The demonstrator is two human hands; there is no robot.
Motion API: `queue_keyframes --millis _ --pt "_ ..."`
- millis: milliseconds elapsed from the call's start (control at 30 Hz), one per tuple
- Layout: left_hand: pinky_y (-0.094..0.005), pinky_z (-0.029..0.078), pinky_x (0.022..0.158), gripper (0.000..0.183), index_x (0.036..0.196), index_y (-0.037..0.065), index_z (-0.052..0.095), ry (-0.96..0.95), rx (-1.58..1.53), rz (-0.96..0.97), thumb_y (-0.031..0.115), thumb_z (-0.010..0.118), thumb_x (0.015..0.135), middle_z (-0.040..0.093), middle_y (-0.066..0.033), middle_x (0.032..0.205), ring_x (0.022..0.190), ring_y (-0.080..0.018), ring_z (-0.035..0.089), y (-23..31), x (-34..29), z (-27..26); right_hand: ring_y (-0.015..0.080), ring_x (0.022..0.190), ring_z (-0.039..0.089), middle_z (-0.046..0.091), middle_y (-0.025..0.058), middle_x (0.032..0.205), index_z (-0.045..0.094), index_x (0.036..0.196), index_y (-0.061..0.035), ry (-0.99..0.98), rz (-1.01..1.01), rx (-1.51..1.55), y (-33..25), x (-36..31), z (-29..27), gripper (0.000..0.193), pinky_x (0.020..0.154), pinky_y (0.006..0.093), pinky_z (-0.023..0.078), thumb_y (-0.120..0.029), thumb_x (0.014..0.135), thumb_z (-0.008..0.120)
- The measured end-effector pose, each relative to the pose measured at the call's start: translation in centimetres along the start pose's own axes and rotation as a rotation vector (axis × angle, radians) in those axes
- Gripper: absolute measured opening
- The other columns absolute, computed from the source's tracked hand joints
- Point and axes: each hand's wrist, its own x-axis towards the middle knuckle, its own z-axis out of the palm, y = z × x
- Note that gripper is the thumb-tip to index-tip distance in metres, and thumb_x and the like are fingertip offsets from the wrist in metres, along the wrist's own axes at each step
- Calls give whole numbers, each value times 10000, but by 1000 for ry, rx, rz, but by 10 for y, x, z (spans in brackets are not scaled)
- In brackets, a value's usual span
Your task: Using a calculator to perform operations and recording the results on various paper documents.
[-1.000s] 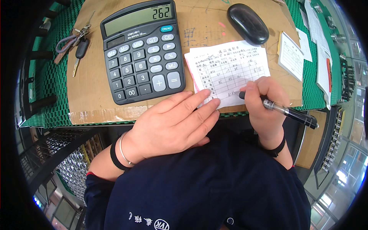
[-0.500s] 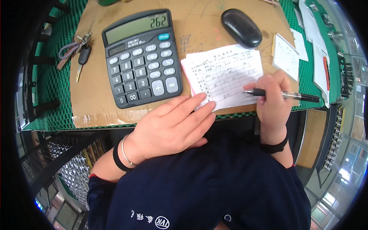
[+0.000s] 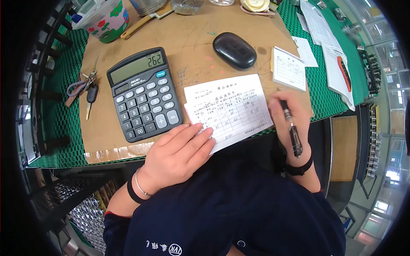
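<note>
My left hand [image 3: 177, 153] lies flat with its fingertips pressing the lower left corner of a white printed form [image 3: 228, 109] on the brown cardboard sheet [image 3: 192, 55]. My right hand [image 3: 290, 121] grips a black pen [image 3: 291, 128] at the form's right edge, the pen's tip pointing up and away from me. A dark grey desk calculator [image 3: 143, 94] with a lit display sits just left of the form, close to my left fingers.
A black oval case [image 3: 234, 50] lies beyond the form. A small white notepad [image 3: 289, 68] and more papers [image 3: 331, 47] lie to the right on the green mesh mat [image 3: 57, 115]. Keys [image 3: 85, 91] lie left of the calculator. A flowered tub [image 3: 104, 17] stands far left.
My right hand has turned the pen from lying sideways to pointing away from me, and shifted to the form's right edge. The view has tilted up over the desk. My left hand stays on the form.
</note>
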Motion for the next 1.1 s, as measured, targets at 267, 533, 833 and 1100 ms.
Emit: queue_keyframes --millis 267,533,833,1100 --pt "-362 544 854 252 951 60 704 52 -74 -71 40 755 705 730 -71 1044 993 -246 692 4 3 1 138 599 578 619 46 738 590 1099 -50 -45 147 214 -8 -11 3 270 580 275 483 -58 863 721" --pt "-356 530 764 338 928 55 688 127 -203 -194 -24 778 612 730 -75 953 887 -259 710 6 7 2 116 585 539 584 47 678 575 1031 -19 -128 321 266 -17 -11 -10 223 564 270 457 -133 902 716" --pt "-361 524 774 310 905 51 687 101 -84 -136 7 790 616 725 -71 970 952 -268 694 11 8 5 182 745 611 631 104 884 553 1113 -23 101 9 127 24 23 -14 269 677 298 490 -143 908 680" --pt "-360 542 803 240 888 33 663 109 -18 -113 27 724 655 694 -89 1023 1002 -264 673 11 13 10 414 1119 560 584 258 1179 467 1274 -27 -171 -36 -208 77 75 -42 483 954 441 442 -11 806 586"
